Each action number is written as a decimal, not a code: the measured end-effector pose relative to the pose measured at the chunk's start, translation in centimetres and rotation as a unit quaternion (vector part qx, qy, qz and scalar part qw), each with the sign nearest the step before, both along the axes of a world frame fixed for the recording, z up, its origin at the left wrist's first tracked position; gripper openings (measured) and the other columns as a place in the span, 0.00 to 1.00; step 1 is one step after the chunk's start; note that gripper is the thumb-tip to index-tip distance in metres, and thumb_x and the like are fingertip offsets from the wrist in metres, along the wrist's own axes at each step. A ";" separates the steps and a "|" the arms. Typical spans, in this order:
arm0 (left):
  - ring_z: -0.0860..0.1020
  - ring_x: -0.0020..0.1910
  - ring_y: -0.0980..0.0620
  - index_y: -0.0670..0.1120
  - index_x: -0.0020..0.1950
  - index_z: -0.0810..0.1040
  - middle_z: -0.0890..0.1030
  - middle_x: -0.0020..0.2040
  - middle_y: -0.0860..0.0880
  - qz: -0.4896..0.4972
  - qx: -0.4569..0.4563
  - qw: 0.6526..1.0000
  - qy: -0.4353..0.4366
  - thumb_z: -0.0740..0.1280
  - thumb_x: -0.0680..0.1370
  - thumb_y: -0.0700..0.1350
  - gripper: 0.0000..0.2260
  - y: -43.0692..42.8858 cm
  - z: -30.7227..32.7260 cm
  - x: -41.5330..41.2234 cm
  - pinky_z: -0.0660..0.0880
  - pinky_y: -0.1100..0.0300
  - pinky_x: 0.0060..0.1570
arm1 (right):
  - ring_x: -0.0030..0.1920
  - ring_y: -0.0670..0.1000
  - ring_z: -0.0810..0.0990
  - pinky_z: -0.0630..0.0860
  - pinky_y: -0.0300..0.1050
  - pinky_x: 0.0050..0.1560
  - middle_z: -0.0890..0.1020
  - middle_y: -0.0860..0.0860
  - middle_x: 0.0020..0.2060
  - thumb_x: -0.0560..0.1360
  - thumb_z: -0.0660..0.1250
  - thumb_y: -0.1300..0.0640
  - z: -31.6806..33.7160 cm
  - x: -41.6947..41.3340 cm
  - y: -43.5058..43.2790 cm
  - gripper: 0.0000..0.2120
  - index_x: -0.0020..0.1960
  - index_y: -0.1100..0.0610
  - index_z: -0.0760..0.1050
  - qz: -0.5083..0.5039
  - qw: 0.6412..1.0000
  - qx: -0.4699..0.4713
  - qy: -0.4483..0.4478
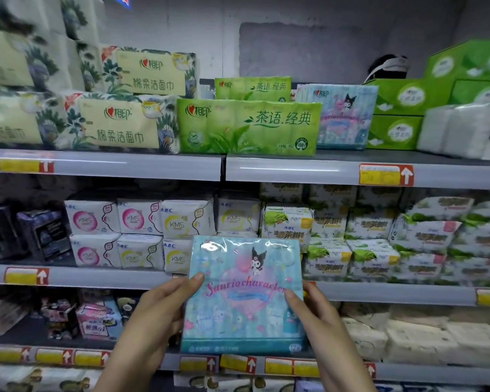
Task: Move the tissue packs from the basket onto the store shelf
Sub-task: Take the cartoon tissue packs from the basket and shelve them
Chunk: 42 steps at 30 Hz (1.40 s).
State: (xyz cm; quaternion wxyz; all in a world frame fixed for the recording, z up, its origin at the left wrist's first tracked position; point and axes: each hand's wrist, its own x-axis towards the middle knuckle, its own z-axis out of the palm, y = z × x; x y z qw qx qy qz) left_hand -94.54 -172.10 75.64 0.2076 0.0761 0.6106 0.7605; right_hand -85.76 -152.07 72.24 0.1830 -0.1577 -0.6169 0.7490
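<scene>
I hold a light-blue tissue pack (pixel 245 295) with pink cartoon lettering upright in front of the middle shelves. My left hand (pixel 156 315) grips its left edge, thumb on the front. My right hand (pixel 314 318) grips its right edge, thumb across the front. On the top shelf (pixel 294 171) stands a row of matching blue tissue packs (pixel 345 117), between green packs and green boxes. The basket is out of view.
Green tea-print tissue packs (pixel 249 125) and floral facial-towel packs (pixel 119 123) fill the top shelf's left and middle. Green boxes (pixel 399 114) and white packs (pixel 461 131) sit at right. Lower shelves hold pad packs (pixel 142 219) and paper bundles (pixel 425 338).
</scene>
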 end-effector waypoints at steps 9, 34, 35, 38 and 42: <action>0.83 0.50 0.39 0.38 0.51 0.83 0.85 0.50 0.39 -0.013 -0.001 1.000 0.001 0.79 0.60 0.53 0.26 9.2 1.4 2.6 0.74 0.38 0.60 | 0.43 0.46 0.85 0.80 0.40 0.39 0.86 0.48 0.43 0.68 0.73 0.49 1.0 2.6 9.1 0.14 0.52 0.50 0.78 -0.017 1.000 0.024 0.011; 0.84 0.47 0.41 0.41 0.51 0.84 0.85 0.47 0.40 0.010 -0.041 0.999 -0.010 0.83 0.47 0.56 0.37 20.9 5.5 4.0 0.79 0.53 0.44 | 0.38 0.42 0.84 0.78 0.35 0.35 0.86 0.46 0.37 0.74 0.68 0.59 4.3 2.4 21.9 0.08 0.52 0.51 0.75 0.027 1.000 0.001 -0.014; 0.84 0.48 0.42 0.42 0.49 0.85 0.85 0.47 0.39 0.007 -0.041 0.999 -0.009 0.83 0.40 0.59 0.41 20.9 5.4 3.7 0.79 0.53 0.46 | 0.37 0.42 0.84 0.78 0.34 0.33 0.86 0.46 0.36 0.74 0.67 0.60 4.5 2.2 21.8 0.08 0.52 0.51 0.75 0.033 0.999 0.001 -0.013; 0.84 0.47 0.41 0.42 0.47 0.85 0.85 0.47 0.39 0.012 -0.030 0.999 0.002 0.83 0.44 0.58 0.37 20.9 5.3 3.1 0.78 0.48 0.53 | 0.35 0.41 0.84 0.77 0.33 0.32 0.86 0.46 0.35 0.74 0.67 0.61 5.1 1.7 21.8 0.08 0.51 0.51 0.75 0.033 0.999 0.006 -0.005; 0.84 0.47 0.42 0.42 0.46 0.86 0.85 0.47 0.39 0.024 -0.002 1.000 0.018 0.82 0.37 0.59 0.42 21.3 5.0 2.6 0.80 0.48 0.50 | 0.40 0.46 0.84 0.81 0.37 0.42 0.86 0.47 0.37 0.74 0.67 0.59 4.6 1.1 21.9 0.09 0.54 0.52 0.76 0.016 0.999 0.032 -0.004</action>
